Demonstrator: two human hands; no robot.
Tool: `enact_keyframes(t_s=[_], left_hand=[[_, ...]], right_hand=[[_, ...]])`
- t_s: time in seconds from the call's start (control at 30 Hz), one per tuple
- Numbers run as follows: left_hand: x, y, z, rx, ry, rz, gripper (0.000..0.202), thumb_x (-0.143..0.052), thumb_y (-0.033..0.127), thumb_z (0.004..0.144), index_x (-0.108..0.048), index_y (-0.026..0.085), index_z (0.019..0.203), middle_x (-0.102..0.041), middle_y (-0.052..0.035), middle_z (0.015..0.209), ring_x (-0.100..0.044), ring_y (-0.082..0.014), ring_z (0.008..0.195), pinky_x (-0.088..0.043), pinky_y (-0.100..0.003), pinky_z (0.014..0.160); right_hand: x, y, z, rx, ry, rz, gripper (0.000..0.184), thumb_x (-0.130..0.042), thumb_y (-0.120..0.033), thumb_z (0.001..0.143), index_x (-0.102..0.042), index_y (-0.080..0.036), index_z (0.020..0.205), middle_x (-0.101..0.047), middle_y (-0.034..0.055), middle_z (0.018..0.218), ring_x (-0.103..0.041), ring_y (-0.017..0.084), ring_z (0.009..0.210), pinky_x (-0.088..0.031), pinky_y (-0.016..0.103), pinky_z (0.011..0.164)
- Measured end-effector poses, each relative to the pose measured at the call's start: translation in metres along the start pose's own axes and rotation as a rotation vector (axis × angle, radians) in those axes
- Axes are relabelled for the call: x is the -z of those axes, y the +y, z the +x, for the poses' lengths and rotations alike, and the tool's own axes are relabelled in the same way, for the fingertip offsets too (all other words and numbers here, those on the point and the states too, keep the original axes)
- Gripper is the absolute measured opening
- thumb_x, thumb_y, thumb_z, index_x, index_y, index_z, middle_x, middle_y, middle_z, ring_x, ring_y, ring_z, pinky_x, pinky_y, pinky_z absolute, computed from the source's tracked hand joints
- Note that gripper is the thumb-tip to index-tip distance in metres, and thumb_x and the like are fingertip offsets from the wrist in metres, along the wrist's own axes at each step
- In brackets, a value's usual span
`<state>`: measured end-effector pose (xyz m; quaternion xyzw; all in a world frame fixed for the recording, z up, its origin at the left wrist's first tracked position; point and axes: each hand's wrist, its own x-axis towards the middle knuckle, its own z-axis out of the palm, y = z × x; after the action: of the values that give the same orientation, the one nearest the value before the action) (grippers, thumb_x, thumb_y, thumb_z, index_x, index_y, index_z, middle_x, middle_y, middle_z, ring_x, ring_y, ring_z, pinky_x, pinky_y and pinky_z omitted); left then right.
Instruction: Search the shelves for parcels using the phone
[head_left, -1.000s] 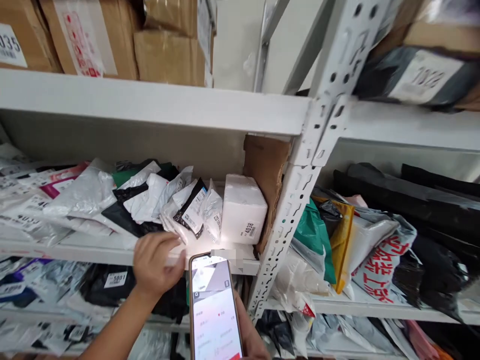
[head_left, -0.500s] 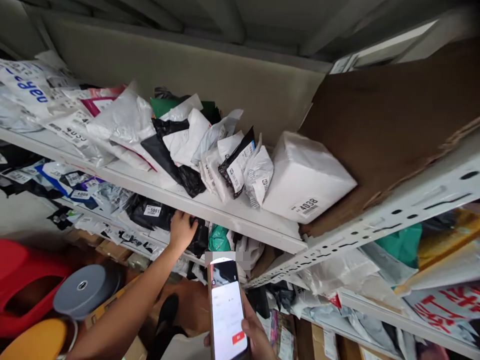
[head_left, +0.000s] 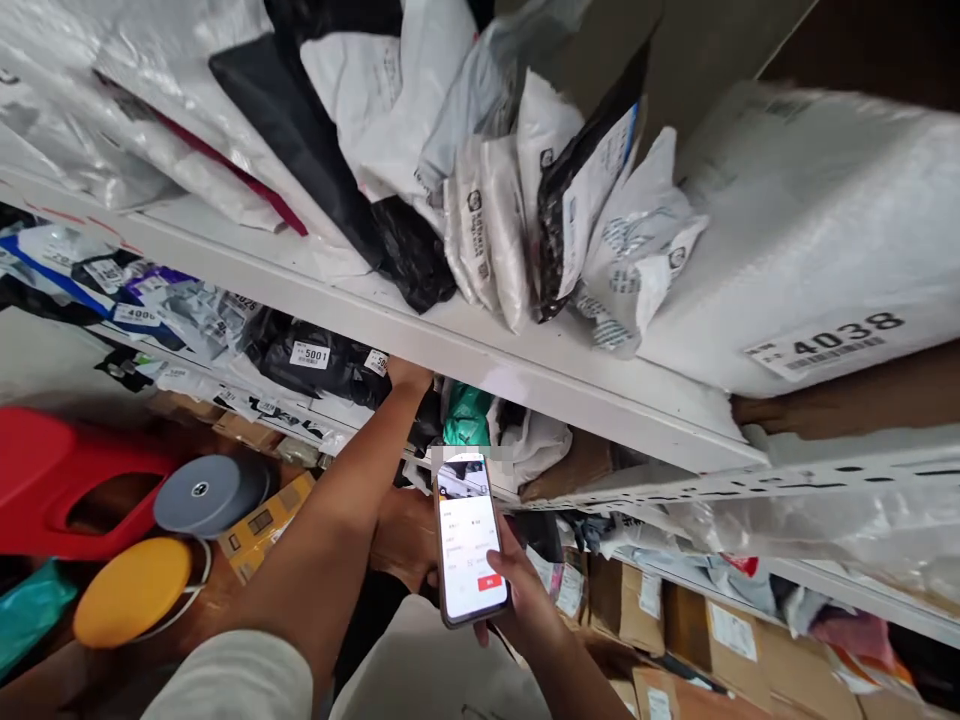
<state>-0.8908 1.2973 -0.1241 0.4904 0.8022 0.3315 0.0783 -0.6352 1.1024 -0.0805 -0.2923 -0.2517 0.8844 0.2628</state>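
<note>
My right hand is wrapped round a smartphone, its thumb over the lit screen near a red button. A picture of the shelf shows at the top of that screen. My left hand reaches under the upper shelf board, among the parcels of the lower shelf; its fingers are hidden. Just left of it lies a black parcel with a label reading 5001, and a second label, partly covered, sits against the hand. To the right of the hand is a green parcel.
The upper shelf board runs above my left hand, carrying mailing bags and a white box marked 4038. On the left stand a red plastic stool, a grey round lid and a yellow round one. Cardboard boxes sit low right.
My view has come closer to the shelf. My left hand has gone deeper under the upper board, so its fingers no longer show. The phone's screen now shows a shelf picture and more text.
</note>
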Motion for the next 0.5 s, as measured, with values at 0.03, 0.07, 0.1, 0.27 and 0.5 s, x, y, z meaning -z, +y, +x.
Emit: enact_keyframes(t_s=[0.03, 0.07, 0.1, 0.27, 0.5], left_hand=[[-0.001, -0.004, -0.003, -0.003, 0.007, 0.006, 0.037, -0.055, 0.024, 0.083, -0.064, 0.011, 0.117, -0.057, -0.0221, 0.125, -0.044, -0.0390, 0.123, -0.032, -0.054, 0.105], [-0.002, -0.007, -0.009, -0.005, 0.015, 0.015, 0.039, -0.055, 0.023, 0.083, -0.063, 0.011, 0.119, -0.055, -0.0215, 0.126, -0.043, -0.0383, 0.123, -0.032, -0.052, 0.106], [-0.002, -0.010, -0.016, -0.008, 0.032, 0.021, 0.040, -0.055, 0.024, 0.082, -0.063, 0.012, 0.120, -0.053, -0.0213, 0.127, -0.042, -0.0381, 0.124, -0.032, -0.051, 0.107], [0.003, -0.017, -0.054, 0.081, 0.320, -0.071, 0.038, -0.056, 0.032, 0.084, -0.064, 0.011, 0.114, -0.045, -0.0222, 0.120, -0.040, -0.0374, 0.124, -0.034, -0.047, 0.107], [0.015, -0.032, -0.061, 0.175, 0.499, -0.331, 0.035, -0.060, 0.033, 0.083, -0.059, 0.015, 0.113, -0.045, -0.0151, 0.112, -0.052, -0.0287, 0.112, -0.043, -0.038, 0.101]], right_hand=[[0.002, 0.002, 0.003, 0.013, 0.018, -0.009, 0.100, -0.076, -0.041, 0.072, -0.014, -0.029, 0.149, -0.073, 0.0069, 0.086, -0.070, 0.022, 0.058, -0.046, 0.019, 0.027], [0.004, 0.003, 0.005, 0.026, 0.039, -0.019, 0.100, -0.077, -0.040, 0.072, -0.013, -0.029, 0.149, -0.073, 0.0064, 0.087, -0.069, 0.021, 0.054, -0.046, 0.019, 0.027], [0.005, 0.004, 0.007, 0.036, 0.054, -0.028, 0.102, -0.077, -0.039, 0.071, -0.013, -0.029, 0.149, -0.074, 0.0058, 0.087, -0.067, 0.020, 0.051, -0.046, 0.020, 0.026], [0.000, -0.006, 0.014, 0.001, 0.078, -0.080, 0.104, -0.080, -0.038, 0.067, -0.017, -0.024, 0.148, -0.073, 0.0022, 0.078, -0.070, 0.023, 0.054, -0.047, 0.021, 0.027], [-0.013, -0.019, 0.062, 0.075, 0.060, -0.152, 0.085, -0.072, -0.041, 0.075, -0.028, -0.025, 0.146, -0.075, 0.0053, 0.087, -0.072, 0.023, 0.062, -0.044, 0.019, 0.027]])
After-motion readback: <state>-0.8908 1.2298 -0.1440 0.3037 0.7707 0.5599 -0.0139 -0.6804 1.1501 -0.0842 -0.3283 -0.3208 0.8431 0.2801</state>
